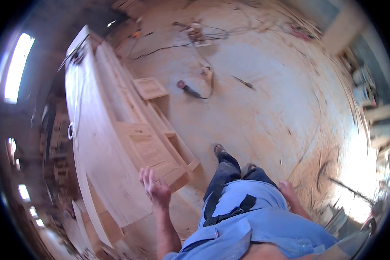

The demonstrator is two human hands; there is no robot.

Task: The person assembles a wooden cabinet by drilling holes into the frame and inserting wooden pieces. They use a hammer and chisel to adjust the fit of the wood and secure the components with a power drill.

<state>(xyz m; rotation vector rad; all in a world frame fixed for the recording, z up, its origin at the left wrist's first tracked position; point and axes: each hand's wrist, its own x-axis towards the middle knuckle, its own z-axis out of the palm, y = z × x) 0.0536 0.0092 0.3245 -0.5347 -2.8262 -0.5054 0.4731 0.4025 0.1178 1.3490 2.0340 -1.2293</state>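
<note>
My left hand is raised in front of the near end of a pale wooden cabinet. Its fingers are loosely bent and a little apart, with nothing seen in them. Whether it touches the wood cannot be told. The cabinet lies at the left, with a panelled door on its side and open compartments to the right of that. A small framed panel sticks out farther along. Beside my right hip hangs my right hand, away from any tool, its fingers blurred and partly hidden.
On the dusty floor lie an angle grinder with a red disc and a thin dark tool. Cables run across the far floor. A white cord rests over the cabinet top. Boards and buckets line the right side.
</note>
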